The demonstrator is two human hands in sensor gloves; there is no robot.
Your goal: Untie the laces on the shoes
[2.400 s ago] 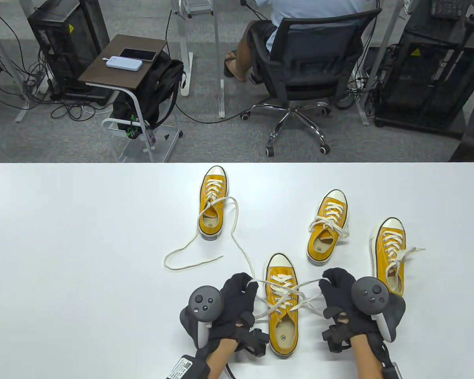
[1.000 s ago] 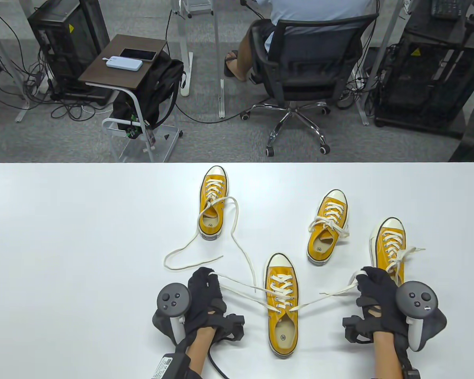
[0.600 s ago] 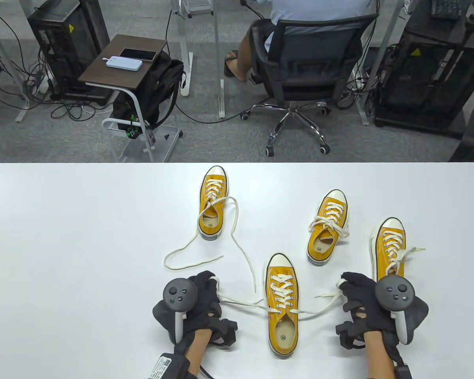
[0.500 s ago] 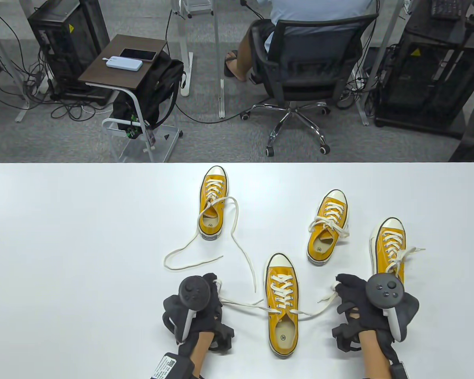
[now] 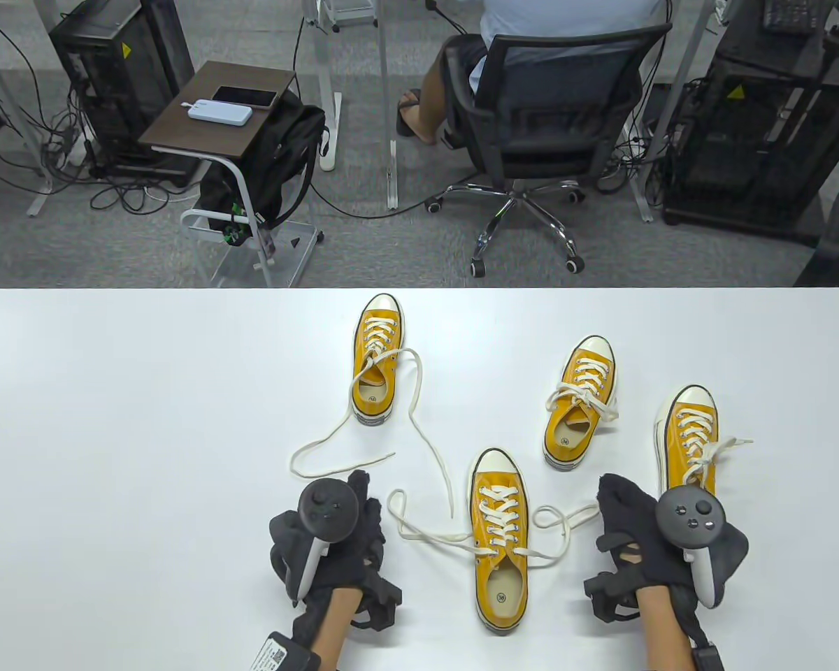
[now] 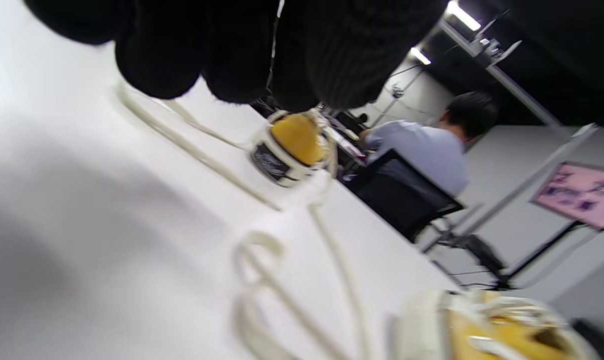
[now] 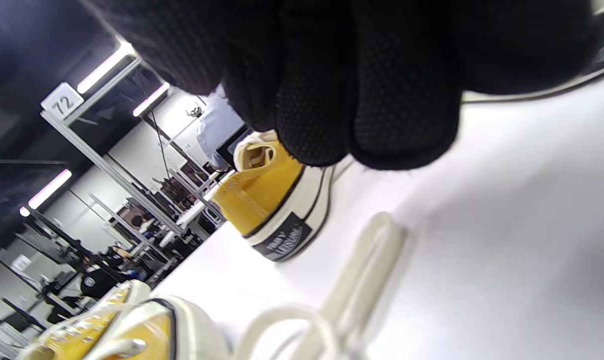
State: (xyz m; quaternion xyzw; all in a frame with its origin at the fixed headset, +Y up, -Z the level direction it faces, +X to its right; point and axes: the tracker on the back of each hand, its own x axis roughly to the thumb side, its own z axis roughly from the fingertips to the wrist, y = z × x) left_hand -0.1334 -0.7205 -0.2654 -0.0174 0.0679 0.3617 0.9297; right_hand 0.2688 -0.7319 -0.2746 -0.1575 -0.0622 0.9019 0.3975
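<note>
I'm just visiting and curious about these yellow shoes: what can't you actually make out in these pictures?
- Right shoe: heel hidden behind the right hand, table view.
- Size print inside the near shoe: too small to read, table view.
- Near shoe's laces: blurred, left wrist view.
- Left hand: palm side hidden by its tracker, table view.

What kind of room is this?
Probably an office or lab workroom: beyond the white table a person sits in a swivel office chair, with computer towers and cables on the floor.
</note>
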